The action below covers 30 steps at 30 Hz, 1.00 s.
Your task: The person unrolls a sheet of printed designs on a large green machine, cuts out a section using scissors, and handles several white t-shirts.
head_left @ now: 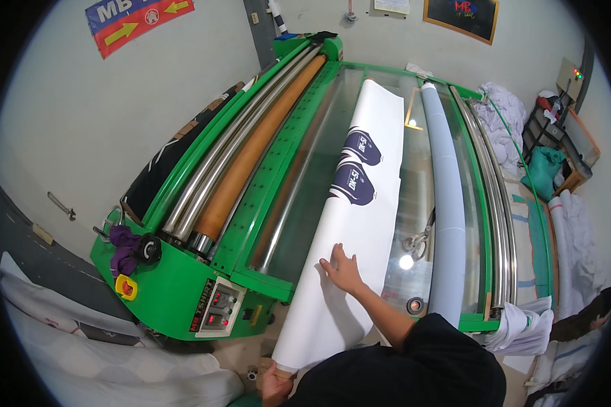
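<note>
While L hand (276, 386) grips near end of white printed roll (368, 227), lying near-to-far over glass table (414, 197), R hand (344, 271) is at its mid-length w/ fingers spread, contact unclear; prob. light, slick, crease-prone, so best held by ends.

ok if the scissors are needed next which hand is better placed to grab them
Probably the right hand: it is open, looks empty over the white paper roll, and is nearer the scissors. The left hand is farther off and appears to grip the roll's near end.
</note>
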Each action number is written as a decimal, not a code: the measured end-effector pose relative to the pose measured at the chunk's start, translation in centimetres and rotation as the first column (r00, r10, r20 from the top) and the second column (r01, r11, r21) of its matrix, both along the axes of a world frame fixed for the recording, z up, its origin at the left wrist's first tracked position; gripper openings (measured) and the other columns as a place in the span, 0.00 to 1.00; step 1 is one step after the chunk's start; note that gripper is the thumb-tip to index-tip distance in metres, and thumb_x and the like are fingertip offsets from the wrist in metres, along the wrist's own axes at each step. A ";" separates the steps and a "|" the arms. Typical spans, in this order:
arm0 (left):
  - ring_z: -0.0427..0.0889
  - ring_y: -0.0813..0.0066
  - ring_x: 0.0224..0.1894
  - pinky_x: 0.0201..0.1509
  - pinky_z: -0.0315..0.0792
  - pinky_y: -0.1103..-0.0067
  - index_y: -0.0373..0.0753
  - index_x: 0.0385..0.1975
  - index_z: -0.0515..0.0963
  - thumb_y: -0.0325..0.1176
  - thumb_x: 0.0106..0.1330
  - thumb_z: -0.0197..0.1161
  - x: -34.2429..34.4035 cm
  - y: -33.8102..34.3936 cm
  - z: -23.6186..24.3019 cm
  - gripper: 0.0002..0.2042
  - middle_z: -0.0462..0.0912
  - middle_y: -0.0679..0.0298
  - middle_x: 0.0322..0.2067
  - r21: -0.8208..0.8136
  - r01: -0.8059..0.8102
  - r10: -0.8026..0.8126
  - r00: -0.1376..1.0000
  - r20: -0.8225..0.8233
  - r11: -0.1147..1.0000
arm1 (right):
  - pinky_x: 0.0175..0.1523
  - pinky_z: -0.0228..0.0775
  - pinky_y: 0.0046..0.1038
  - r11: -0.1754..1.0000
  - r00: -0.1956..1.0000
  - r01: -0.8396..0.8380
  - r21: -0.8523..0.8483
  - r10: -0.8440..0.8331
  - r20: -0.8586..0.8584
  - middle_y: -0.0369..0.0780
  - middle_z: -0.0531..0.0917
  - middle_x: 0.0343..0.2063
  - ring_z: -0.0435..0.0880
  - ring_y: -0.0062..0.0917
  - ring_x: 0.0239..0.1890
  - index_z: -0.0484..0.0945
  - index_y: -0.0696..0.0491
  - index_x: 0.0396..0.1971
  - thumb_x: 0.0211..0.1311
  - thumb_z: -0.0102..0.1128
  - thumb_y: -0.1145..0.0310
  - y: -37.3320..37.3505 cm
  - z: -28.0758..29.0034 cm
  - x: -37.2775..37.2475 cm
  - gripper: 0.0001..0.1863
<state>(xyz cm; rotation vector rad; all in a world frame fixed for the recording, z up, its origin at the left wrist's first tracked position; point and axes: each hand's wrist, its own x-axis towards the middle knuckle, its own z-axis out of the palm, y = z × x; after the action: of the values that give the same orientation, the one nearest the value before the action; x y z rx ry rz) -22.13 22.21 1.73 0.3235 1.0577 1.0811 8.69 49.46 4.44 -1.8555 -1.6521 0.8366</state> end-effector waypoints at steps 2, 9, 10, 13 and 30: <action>0.77 0.60 0.58 0.63 0.71 0.67 0.33 0.61 0.70 0.43 0.74 0.55 -1.1 0.7 -2.1 0.23 0.78 0.51 0.55 -0.073 -0.128 0.133 0.989 0.067 0.989 | 0.74 0.36 0.63 0.998 0.999 -0.040 -0.044 0.041 0.034 0.57 0.56 0.73 0.51 0.47 0.77 0.51 0.66 0.72 0.71 0.42 0.37 1.1 0.8 0.5 0.48; 0.76 0.64 0.58 0.61 0.71 0.69 0.34 0.63 0.67 0.40 0.76 0.56 -1.0 3.1 -6.7 0.22 0.77 0.52 0.55 0.086 -0.512 0.513 0.858 0.019 0.855 | 0.71 0.31 0.71 0.965 0.983 -0.181 -0.192 0.171 -0.071 0.49 0.55 0.75 0.47 0.52 0.77 0.50 0.52 0.75 0.71 0.37 0.34 7.9 0.8 -1.5 0.45; 0.77 0.66 0.56 0.60 0.71 0.71 0.33 0.62 0.69 0.39 0.76 0.56 0.0 4.7 -5.3 0.21 0.79 0.53 0.53 0.175 -0.489 0.506 0.860 -0.066 0.854 | 0.71 0.31 0.71 0.950 0.974 -0.219 -0.222 0.199 -0.113 0.47 0.54 0.75 0.47 0.53 0.77 0.49 0.49 0.76 0.71 0.36 0.34 9.3 0.3 -1.2 0.44; 0.80 0.69 0.51 0.57 0.71 0.74 0.30 0.56 0.73 0.34 0.76 0.56 1.3 8.4 -2.5 0.16 0.82 0.55 0.49 0.390 -0.355 0.489 0.809 -0.327 0.849 | 0.73 0.31 0.69 0.952 0.970 -0.232 -0.201 0.241 0.024 0.43 0.53 0.76 0.45 0.52 0.77 0.48 0.43 0.77 0.71 0.35 0.33 12.0 -1.6 -0.9 0.42; 0.77 0.63 0.56 0.63 0.69 0.70 0.32 0.58 0.70 0.30 0.65 0.65 -1.3 10.4 -3.3 0.22 0.78 0.57 0.53 0.264 -0.156 0.202 0.967 -0.157 0.952 | 0.77 0.25 0.56 0.970 0.799 -0.205 -0.129 0.242 0.550 0.41 0.43 0.79 0.37 0.39 0.80 0.44 0.43 0.78 0.65 0.44 0.29 1.6 -3.8 12.8 0.50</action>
<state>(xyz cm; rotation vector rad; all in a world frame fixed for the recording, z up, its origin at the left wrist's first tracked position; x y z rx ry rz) -23.40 32.61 -1.57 0.5451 1.1313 1.3744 21.48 51.05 0.65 -2.1127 -2.2640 0.4403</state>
